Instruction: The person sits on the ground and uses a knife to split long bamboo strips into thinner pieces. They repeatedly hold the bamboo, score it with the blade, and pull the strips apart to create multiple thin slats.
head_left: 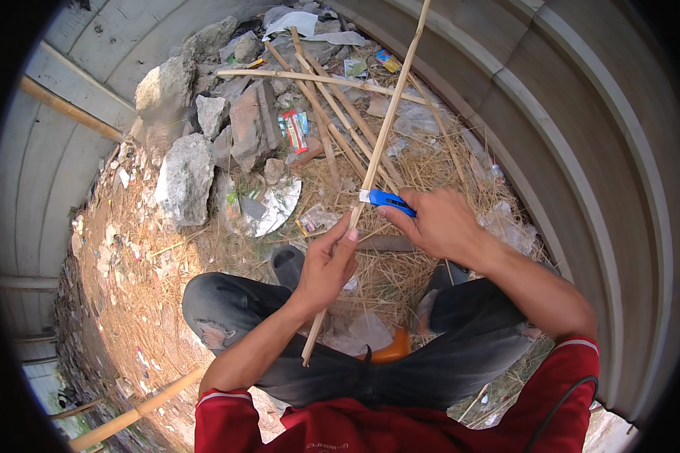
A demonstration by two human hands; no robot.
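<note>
A long, pale bamboo strip (391, 113) slants from the top of the head view down past my knees, its lower end splintered. My left hand (331, 260) is closed around it below the middle, the thumb lying along the strip. In my right hand (440, 223) is a blue utility knife (391, 201), gripped by its handle. The short blade (364, 195) touches the strip just above my left fingers. Whether it has cut into the wood cannot be made out.
Several bamboo sticks (332, 98) lie crossed on the straw-strewn ground ahead. Broken rocks (185, 177) are piled at the left, with wrappers (293, 130) and a broken white plate (279, 208) nearby. A corrugated metal wall (582, 151) rises close on my right. Something orange (391, 347) sits between my legs.
</note>
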